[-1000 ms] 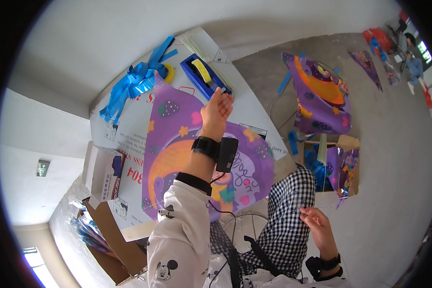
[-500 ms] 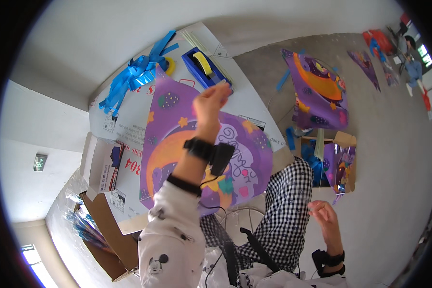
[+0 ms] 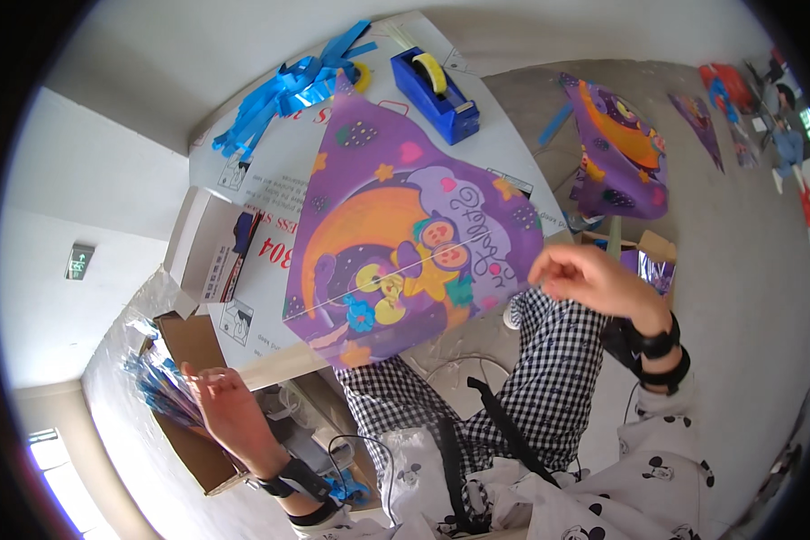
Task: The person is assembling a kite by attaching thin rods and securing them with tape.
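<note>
A purple kite sail (image 3: 369, 216), printed with an orange moon and yellow stars, lies across the white board. A thin pale line crosses it. At the sail's right edge is my right hand (image 3: 594, 279), with its fingers curled together; whatever they may hold is too small to make out. My left hand (image 3: 229, 418) hangs apart from the sail at the lower left, fingers loosely stretched beside a brown carton. Beyond the sail stands a blue tape dispenser (image 3: 436, 94) with a yellow roll.
Blue ribbon strips (image 3: 283, 94) lie on the board's far left. An opened white box (image 3: 211, 247) stands at its left edge, above the brown carton (image 3: 193, 346) of wrapped items. Another purple kite sail (image 3: 621, 148) is to the right, above an open box (image 3: 652, 256).
My left hand has left the tape dispenser and swung down to the lower left. My right hand has risen to the sail's right edge. The view has shifted slightly.
</note>
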`<state>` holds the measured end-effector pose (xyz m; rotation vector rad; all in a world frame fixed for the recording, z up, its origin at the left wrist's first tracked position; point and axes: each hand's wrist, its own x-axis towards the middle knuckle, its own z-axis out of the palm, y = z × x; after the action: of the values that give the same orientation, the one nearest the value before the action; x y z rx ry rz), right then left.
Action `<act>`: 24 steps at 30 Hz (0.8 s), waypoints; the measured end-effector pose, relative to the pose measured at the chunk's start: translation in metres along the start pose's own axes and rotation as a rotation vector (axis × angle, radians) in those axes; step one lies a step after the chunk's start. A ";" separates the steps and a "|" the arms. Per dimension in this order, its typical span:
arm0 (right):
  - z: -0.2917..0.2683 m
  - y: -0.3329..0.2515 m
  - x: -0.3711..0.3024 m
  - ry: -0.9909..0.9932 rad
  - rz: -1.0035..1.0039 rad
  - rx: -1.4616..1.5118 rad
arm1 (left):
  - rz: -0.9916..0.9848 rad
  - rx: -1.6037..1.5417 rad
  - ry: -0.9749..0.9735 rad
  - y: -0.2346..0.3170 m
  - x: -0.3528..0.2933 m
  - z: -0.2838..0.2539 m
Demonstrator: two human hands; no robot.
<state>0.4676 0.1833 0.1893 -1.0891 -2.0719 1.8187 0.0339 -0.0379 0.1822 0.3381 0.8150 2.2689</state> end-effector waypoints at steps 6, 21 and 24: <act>0.008 0.018 0.042 0.006 0.189 -0.045 | -0.032 0.175 0.133 -0.037 -0.013 -0.048; 0.031 0.040 0.056 0.234 0.159 0.069 | -0.105 0.233 0.251 -0.067 0.023 -0.105; 0.026 0.043 0.065 0.253 0.167 0.112 | -0.052 0.364 0.274 -0.087 0.025 -0.105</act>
<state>0.4234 0.2026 0.1230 -1.4156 -1.7624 1.7387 0.0144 -0.0200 0.0459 0.1672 1.3689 2.1401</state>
